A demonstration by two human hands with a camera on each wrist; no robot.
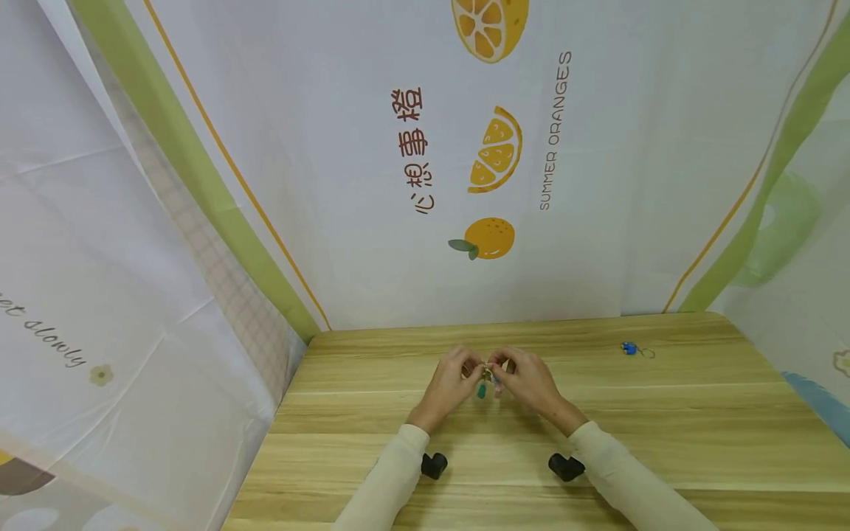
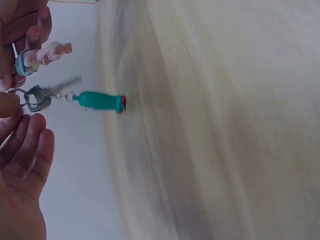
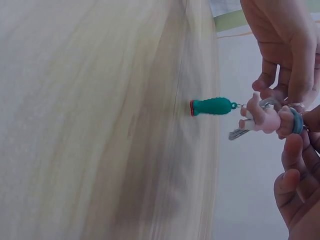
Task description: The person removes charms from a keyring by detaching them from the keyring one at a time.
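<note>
Both hands meet above the wooden table. My left hand (image 1: 451, 383) pinches a metal key ring (image 2: 17, 91) between thumb and fingers. Silver keys (image 2: 42, 96) hang from that ring, along with a green bottle-shaped charm (image 2: 100, 100) with a red end, on a short chain. My right hand (image 1: 527, 380) pinches the top of a small pink figurine charm (image 3: 267, 119) with a blue-green cap (image 3: 297, 121), close beside the ring. The fingertips of both hands nearly meet and partly hide the ring and the charm's fitting.
A blue charm with a metal ring (image 1: 629, 348) lies on the wooden table (image 1: 372, 442), to the right of the hands. Two black objects (image 1: 434, 466) show beside the forearms. A white cloth printed with oranges (image 1: 319, 184) hangs behind the table.
</note>
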